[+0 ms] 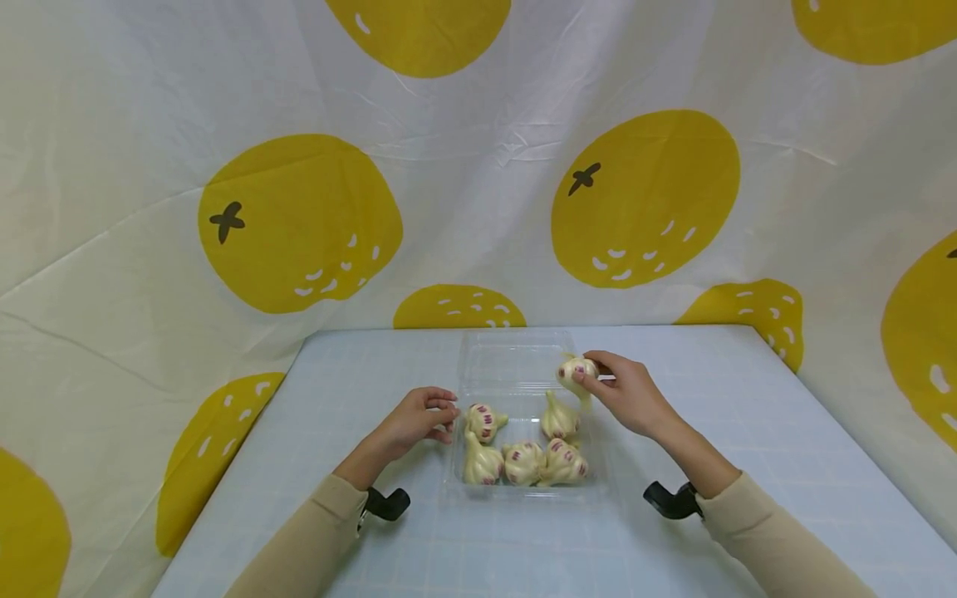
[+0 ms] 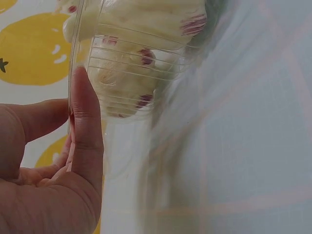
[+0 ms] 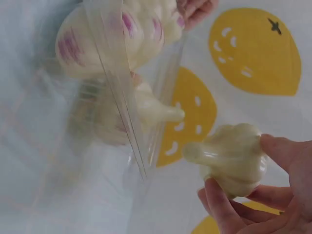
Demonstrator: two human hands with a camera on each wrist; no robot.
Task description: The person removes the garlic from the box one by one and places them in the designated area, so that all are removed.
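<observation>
1. Above the far right part of the clear plastic box (image 1: 478,492), I see the right hand (image 1: 628,394) holding one garlic bulb (image 1: 571,371) up off the counter (image 1: 561,548); its fingers (image 3: 219,204) are curled round the bulb's body, apart from the other garlic.
2. On the left, the left hand (image 1: 419,419) pinches the box's rim (image 2: 74,48), thumb (image 2: 41,119) on one side and forefinger (image 2: 87,122) on the other, a narrow grip with no garlic in it.
3. Inside the box I count five more bulbs (image 1: 523,463): three along the near side, two farther back, one left and one right.
4. Beyond them, the lid (image 1: 516,359) lies folded back toward the far edge of the counter.
5. By my judgement the work is partway: five bulbs are in the box, one is out in the hand, and the lid is not closed. Whether that bulb is leaving or entering, I can't tell.
</observation>
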